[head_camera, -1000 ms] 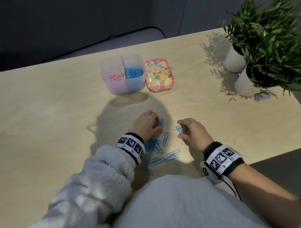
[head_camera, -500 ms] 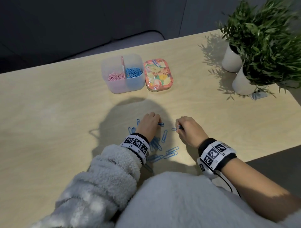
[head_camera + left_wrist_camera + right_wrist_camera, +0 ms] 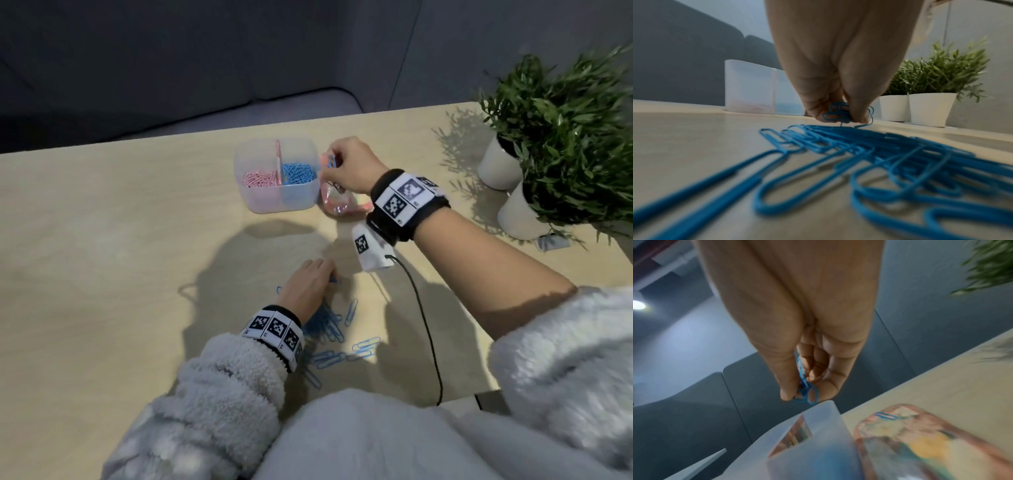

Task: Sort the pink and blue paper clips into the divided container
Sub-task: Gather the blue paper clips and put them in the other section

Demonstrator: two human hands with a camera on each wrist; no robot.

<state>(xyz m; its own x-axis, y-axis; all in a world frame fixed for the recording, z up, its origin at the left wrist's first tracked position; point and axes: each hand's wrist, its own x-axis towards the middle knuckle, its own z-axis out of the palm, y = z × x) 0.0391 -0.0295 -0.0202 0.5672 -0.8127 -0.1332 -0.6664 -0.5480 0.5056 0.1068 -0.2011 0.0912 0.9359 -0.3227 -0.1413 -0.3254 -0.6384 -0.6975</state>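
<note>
The right hand (image 3: 349, 166) is raised just beside the right rim of the divided container (image 3: 278, 205), thumb and fingers pinching a small bunch of blue paper clips (image 3: 805, 391) above the container's edge. The left hand (image 3: 306, 291) rests low on the bench (image 3: 102, 257), its fingertips pinching a few blue clips (image 3: 840, 113) at the far end of the loose blue pile (image 3: 329, 329), which lies spread on the bench near the person. Both hands are thus clamped on blue clips and stand well apart. The container is translucent, with pink clips (image 3: 260, 179) in its left compartment and blue clips (image 3: 298, 173) in its right, separated by a pink divider (image 3: 278, 161). A floral-patterned lid (image 3: 925, 443) lies flat just to the right of the container, with one blue clip (image 3: 885, 415) on it. Two potted plants (image 3: 561, 137) in white pots stand at the right end of the bench. Both wrists carry marker bands.
</note>
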